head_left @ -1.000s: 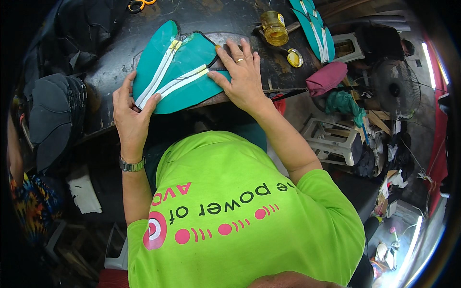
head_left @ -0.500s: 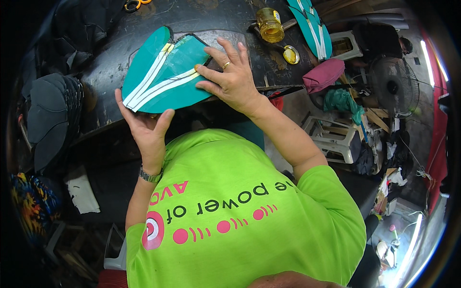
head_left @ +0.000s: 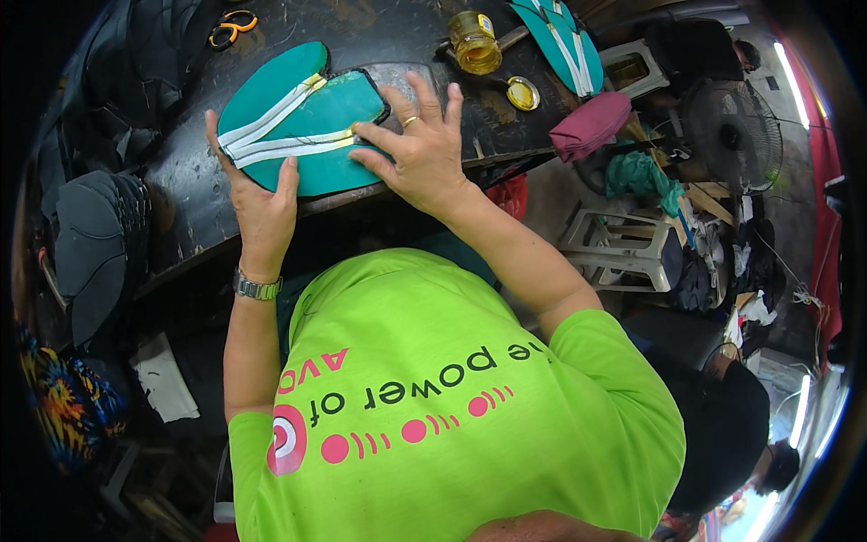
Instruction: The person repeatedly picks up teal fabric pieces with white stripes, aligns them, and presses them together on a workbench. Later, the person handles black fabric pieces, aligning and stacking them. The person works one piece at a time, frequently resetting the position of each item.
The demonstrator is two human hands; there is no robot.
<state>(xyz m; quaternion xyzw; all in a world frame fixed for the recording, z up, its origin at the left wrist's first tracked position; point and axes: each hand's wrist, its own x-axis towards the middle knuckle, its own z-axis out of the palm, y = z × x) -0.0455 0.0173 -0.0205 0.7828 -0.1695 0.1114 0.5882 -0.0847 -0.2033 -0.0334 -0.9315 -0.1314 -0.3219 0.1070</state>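
Note:
A green panel [head_left: 287,113] with a rounded end and dark edges lies on the near side of the dark table. Two white strips [head_left: 271,149] form a V across it, their upper ends yellow. My left hand [head_left: 260,203] grips the panel's left end, the thumb on top and other fingers at the rim or beneath it, partly hidden. Over the panel's right part is my right hand [head_left: 417,154], fingers spread. Its index fingertip rests at the yellow end of the lower strip, with the thumb tip on the green surface close by.
An open jar of yellow glue [head_left: 474,45] and its lid [head_left: 522,93] stand beyond my right hand. More green panels [head_left: 564,54] lie at the far right. Orange-handled scissors [head_left: 233,29] and stacked black pieces [head_left: 99,235] are leftward. A stool [head_left: 623,248] and fan [head_left: 736,126] stand right.
The panel has tilted to face up more squarely. My left hand has shifted left along its end, while my right hand keeps to the lower strip. A dark-clothed person now shows at the lower right.

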